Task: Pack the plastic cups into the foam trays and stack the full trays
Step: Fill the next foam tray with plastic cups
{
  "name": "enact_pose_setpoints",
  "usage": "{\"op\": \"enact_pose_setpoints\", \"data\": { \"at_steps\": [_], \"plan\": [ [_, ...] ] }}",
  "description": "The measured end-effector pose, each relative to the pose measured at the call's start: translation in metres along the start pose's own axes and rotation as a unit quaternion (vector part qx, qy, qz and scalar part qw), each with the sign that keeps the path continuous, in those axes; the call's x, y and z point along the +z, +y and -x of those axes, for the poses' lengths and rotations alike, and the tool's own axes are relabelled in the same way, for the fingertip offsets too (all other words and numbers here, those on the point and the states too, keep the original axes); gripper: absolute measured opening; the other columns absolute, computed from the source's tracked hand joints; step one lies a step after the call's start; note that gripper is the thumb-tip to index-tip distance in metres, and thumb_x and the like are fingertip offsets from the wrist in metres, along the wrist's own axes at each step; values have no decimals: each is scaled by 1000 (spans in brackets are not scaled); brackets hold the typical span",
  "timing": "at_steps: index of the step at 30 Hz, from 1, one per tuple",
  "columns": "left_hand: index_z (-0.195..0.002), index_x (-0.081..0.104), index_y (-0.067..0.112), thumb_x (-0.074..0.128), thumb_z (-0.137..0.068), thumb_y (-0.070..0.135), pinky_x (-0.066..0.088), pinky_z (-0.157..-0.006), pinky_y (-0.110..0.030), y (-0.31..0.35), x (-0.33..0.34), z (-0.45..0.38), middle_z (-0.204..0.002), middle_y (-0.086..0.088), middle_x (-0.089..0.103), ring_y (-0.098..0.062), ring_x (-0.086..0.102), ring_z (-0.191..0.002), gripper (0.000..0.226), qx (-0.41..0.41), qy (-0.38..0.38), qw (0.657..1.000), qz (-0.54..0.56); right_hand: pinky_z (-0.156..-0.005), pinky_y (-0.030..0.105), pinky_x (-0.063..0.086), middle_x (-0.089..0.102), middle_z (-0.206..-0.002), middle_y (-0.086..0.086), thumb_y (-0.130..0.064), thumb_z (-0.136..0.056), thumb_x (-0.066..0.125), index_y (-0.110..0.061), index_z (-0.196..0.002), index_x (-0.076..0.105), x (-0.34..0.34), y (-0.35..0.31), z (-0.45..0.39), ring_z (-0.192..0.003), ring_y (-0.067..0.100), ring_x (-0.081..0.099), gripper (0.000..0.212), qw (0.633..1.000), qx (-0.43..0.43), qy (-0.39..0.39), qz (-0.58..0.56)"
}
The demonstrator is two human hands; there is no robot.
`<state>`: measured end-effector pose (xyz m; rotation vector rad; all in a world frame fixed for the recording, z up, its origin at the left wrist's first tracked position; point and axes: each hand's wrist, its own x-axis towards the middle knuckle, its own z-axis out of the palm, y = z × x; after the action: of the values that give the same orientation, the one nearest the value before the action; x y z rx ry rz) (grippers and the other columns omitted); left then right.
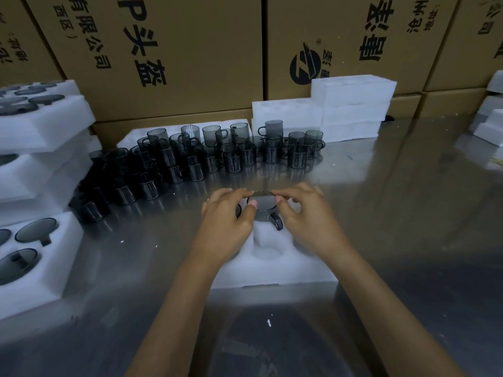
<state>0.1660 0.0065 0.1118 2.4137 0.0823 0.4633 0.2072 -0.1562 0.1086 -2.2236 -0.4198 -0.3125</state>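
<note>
Head view: both hands met over a foam tray (272, 270) on the steel table (408, 213). The left hand (228, 221) and right hand (304, 216) each pinched the rim of a smoky cup (263, 209), fingers curled round it. The cup sat upright in a far pocket of the tray, handle toward the person. A nearer pocket showed bare foam. More cups (212, 151) stood crowded behind, and filled trays (35, 240) lay at left.
</note>
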Motion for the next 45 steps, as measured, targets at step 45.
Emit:
{"op": "enact_pose_setpoints", "data": {
  "at_steps": [45],
  "plan": [
    [-97, 55, 36, 53, -85, 36, 24, -97, -41, -24, 1, -17, -106, 18, 61, -10, 43, -107, 12, -36, 67, 992, -100, -102, 43, 43, 61, -125, 15, -20, -96, 51, -31, -141, 40, 103, -27, -216, -121, 37, 52, 48, 984, 44, -100, 144]
  ]
}}
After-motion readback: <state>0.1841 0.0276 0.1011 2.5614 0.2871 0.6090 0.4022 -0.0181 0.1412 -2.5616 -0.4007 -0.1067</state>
